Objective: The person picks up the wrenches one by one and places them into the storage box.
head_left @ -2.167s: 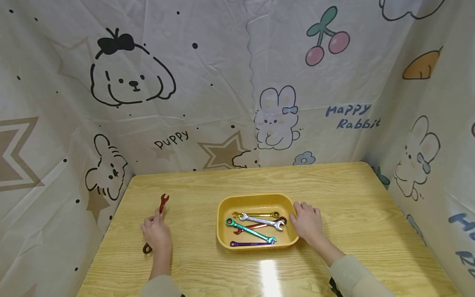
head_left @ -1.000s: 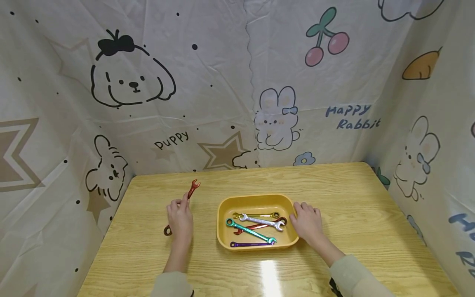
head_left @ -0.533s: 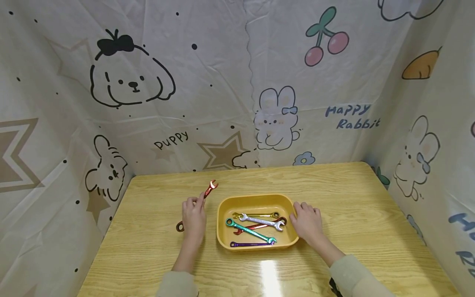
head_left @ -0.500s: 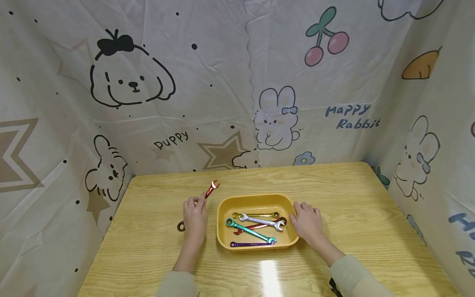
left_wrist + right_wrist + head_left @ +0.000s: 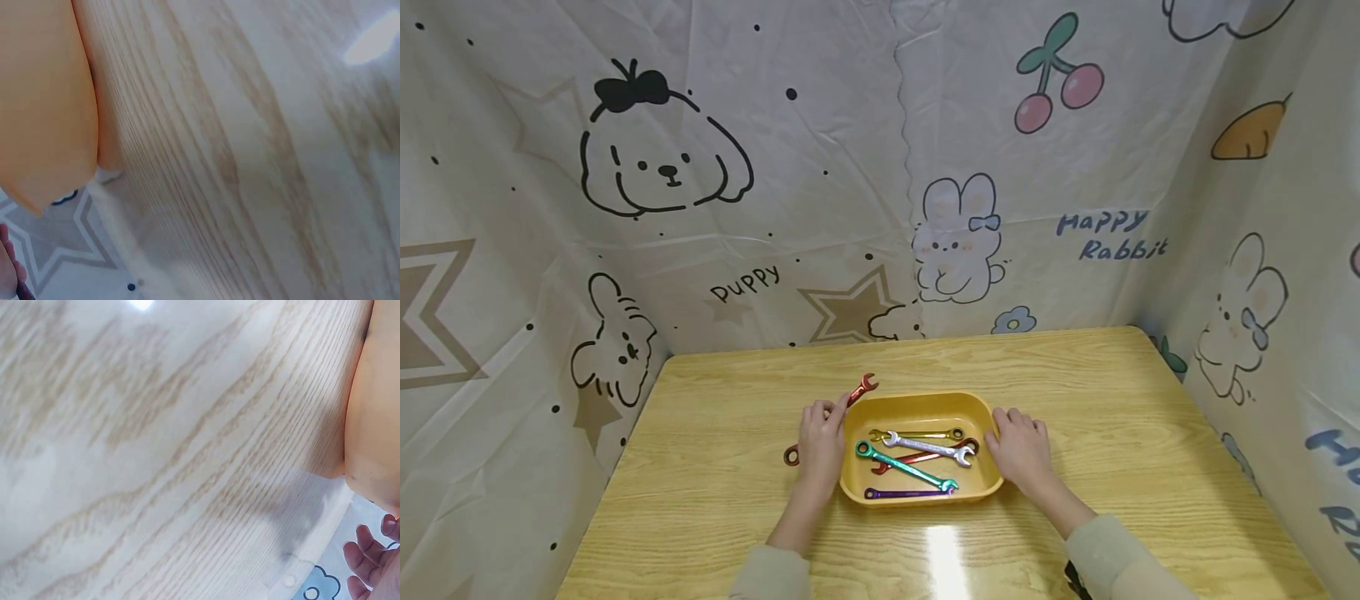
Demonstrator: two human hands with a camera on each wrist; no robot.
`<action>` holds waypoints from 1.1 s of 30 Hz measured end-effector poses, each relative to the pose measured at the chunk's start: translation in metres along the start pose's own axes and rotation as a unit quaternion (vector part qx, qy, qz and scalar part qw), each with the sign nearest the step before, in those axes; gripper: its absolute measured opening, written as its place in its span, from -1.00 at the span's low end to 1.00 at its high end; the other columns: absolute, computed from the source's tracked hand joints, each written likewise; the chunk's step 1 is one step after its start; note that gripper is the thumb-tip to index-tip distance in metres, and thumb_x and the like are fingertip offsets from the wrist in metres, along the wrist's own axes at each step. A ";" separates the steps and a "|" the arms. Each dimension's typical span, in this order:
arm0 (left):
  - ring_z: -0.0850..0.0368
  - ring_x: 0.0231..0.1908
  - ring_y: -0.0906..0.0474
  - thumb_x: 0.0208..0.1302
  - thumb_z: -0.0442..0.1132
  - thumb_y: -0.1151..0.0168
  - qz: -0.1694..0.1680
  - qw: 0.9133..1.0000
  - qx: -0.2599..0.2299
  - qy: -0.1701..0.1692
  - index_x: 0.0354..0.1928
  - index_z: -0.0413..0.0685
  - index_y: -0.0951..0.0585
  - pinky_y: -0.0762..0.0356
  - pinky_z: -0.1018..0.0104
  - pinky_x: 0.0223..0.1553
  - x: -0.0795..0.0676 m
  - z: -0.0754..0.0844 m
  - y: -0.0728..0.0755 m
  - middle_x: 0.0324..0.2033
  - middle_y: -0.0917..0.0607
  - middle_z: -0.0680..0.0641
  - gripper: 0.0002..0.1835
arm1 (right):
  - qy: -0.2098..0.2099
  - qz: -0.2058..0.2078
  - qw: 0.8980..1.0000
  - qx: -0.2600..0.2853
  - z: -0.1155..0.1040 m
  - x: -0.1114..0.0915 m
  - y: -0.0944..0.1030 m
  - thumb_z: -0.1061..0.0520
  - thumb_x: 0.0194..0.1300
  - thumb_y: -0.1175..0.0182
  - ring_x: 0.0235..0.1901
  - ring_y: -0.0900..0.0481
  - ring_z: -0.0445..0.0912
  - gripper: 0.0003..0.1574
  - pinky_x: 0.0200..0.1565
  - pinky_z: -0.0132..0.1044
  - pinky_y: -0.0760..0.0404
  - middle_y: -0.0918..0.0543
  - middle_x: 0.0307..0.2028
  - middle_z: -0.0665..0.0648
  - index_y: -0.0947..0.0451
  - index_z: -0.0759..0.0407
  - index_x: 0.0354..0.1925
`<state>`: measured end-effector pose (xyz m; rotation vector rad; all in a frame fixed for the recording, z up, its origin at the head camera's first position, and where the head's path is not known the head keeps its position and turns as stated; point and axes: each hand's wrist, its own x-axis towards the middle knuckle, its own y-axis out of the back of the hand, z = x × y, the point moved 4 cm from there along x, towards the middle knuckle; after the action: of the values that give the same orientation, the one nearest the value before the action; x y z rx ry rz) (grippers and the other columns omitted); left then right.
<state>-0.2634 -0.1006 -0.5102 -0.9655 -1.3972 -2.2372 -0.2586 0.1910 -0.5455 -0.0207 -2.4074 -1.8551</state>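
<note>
In the head view, my left hand (image 5: 822, 437) grips a red combination wrench (image 5: 862, 387) at the left rim of a yellow tray (image 5: 917, 502). The wrench's open end points to the back right, and its ring end shows left of the hand. My right hand (image 5: 1019, 446) holds the tray's right rim, the thumb at the rim. In the tray lie a gold wrench (image 5: 925, 434), a silver wrench (image 5: 925, 446), another red wrench (image 5: 917, 457), a teal wrench (image 5: 910, 467) and a purple wrench (image 5: 906, 493). Fingertips (image 5: 359, 556) show at the right wrist view's edge.
The tray stands mid-table on a wood-grain table (image 5: 1120, 417). A cartoon-printed cloth (image 5: 850, 125) hangs behind the table and along both sides. Light glares off the table (image 5: 947, 558) in front of the tray.
My left hand has carried the red wrench from the table's left side rightward to the tray's left rim. The right hand, the tray and the wrenches in it have stayed put.
</note>
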 end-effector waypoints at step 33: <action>0.16 -0.42 -0.33 0.02 -0.31 -0.32 -0.098 0.983 -0.042 -0.151 -0.12 0.12 -0.67 -0.33 0.35 -0.40 -0.014 0.065 -0.027 -0.43 -0.49 0.03 -0.68 | 0.005 0.009 1.000 -0.002 -0.001 -0.001 0.003 -0.03 0.28 0.00 -0.08 -0.45 0.18 -0.53 0.01 0.14 -0.25 -0.51 -0.13 0.27 -0.41 0.24 0.03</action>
<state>-0.2453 -0.0314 -0.5190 -1.2911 -1.5958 -2.3841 -0.2577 0.1905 -0.5428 -0.0319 -2.3888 -1.8475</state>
